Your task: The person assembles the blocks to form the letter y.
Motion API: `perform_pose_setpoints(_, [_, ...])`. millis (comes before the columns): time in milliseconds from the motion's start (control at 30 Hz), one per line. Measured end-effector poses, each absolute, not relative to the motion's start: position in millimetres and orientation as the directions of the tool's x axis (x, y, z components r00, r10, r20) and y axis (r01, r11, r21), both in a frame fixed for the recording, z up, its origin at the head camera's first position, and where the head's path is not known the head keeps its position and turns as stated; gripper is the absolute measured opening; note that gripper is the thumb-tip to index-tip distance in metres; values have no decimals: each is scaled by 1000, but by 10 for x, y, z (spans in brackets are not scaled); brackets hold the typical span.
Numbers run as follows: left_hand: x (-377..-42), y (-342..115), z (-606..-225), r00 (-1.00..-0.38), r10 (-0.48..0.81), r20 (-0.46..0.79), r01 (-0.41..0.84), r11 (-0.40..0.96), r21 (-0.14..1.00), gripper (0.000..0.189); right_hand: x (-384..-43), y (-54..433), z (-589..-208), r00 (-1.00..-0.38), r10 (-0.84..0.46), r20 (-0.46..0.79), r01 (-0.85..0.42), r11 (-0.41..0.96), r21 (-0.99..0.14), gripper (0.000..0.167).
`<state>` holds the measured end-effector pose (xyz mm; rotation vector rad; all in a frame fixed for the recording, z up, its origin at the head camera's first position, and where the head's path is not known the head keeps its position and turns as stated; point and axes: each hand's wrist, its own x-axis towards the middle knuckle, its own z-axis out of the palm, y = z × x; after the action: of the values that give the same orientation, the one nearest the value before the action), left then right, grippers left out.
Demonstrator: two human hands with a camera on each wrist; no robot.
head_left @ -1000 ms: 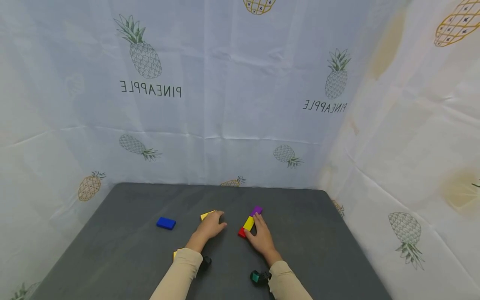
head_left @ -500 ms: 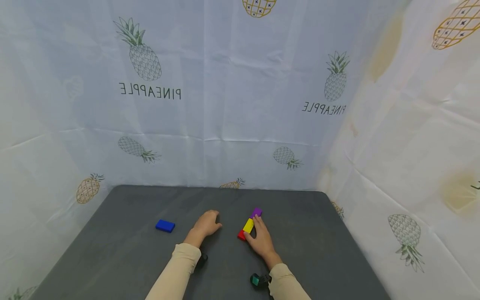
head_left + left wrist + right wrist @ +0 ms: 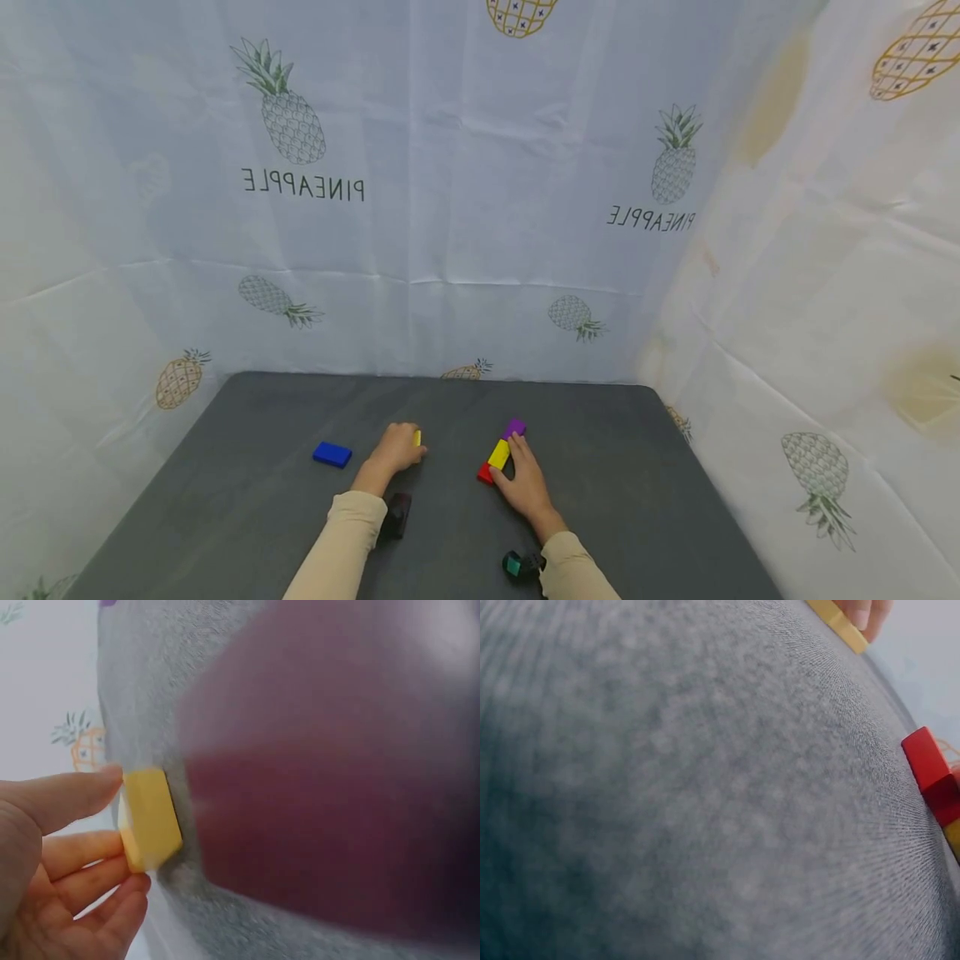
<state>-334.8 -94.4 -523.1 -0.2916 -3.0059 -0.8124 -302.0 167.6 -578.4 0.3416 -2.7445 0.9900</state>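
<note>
My left hand (image 3: 397,447) pinches a yellow block (image 3: 152,817) between thumb and fingers, over the middle of the dark table (image 3: 600,467). In the head view only a sliver of that block shows past the hand. To the right, three blocks form a slanting row: a red block (image 3: 485,473) nearest, a second yellow block (image 3: 498,454) in the middle, and a purple block (image 3: 515,428) farthest. Along the row's right side rests my right hand (image 3: 525,483), its fingers extended, thumb by the red-yellow end and fingertips near the purple block. Its contact with them is partly hidden.
A blue block (image 3: 332,454) lies on the table to the left of my left hand. Dark wrist devices sit under both forearms, one of them (image 3: 519,565) by the right sleeve. A pineapple-print curtain (image 3: 480,208) hangs behind the table and along the sides.
My left hand has shifted left, and the yellow block in it is turned. The right hand and its row stay put. Another yellow block, seen earlier by the left sleeve, is out of sight.
</note>
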Motion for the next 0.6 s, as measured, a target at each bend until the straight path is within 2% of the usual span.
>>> perform_pose_setpoints(333, [-3290,-1056,-5213,-974,224,11,191,800,569,64,-3025,1673,-5763,-946,-144,290,-296,749,-592,70])
perform_pose_setpoints(600, [-3234,-1109,-5191,-971,239,-22,182,789,586,63,-3020,1669,-5762,-955,-139,262,-274,749,-603,70])
